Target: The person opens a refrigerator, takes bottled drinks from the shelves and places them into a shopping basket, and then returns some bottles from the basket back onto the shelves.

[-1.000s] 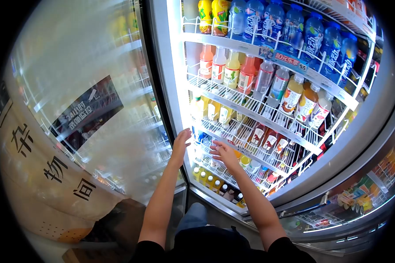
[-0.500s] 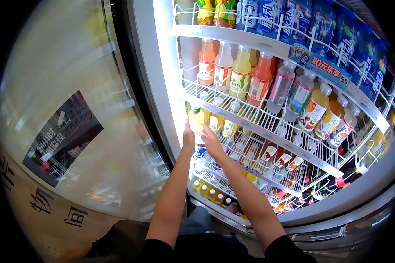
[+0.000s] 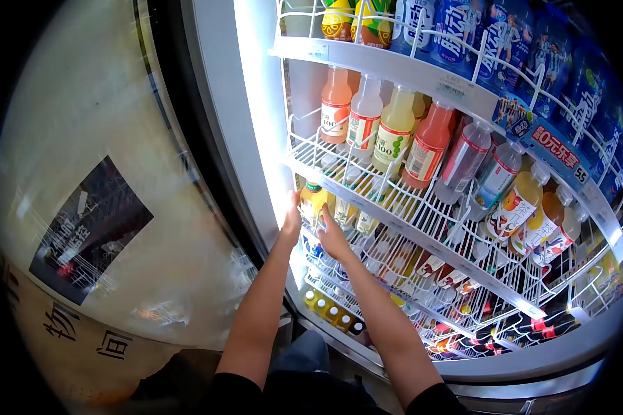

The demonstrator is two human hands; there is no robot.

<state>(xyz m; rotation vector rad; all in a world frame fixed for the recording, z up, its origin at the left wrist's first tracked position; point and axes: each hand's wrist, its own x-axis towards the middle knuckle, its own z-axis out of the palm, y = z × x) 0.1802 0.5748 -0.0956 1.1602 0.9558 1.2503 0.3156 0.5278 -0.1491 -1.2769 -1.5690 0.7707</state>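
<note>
A yellow bottle with a green cap [image 3: 314,198] stands at the left end of the shelf below the row of coloured drinks. My left hand [image 3: 291,217] is upright along the bottle's left side, fingers stretched out. On the other side, my right hand [image 3: 333,236] is raised in front of the bottle's lower right, with its fingers apart. The lower part of the bottle is partly hidden by my hands, and whether either palm presses on it is unclear. More bottles with pale labels [image 3: 365,223] stand to the right.
A white wire shelf [image 3: 408,211] with a row of coloured bottles [image 3: 394,128] lies above my hands. Blue bottles [image 3: 457,38] fill the top shelf. The open glass door [image 3: 111,228] stands at the left. Small yellow bottles [image 3: 322,308] are low down.
My hands have closed in around the yellow bottle, the right one moving slightly lower. The view has shifted, so the shelves appear further right and lower.
</note>
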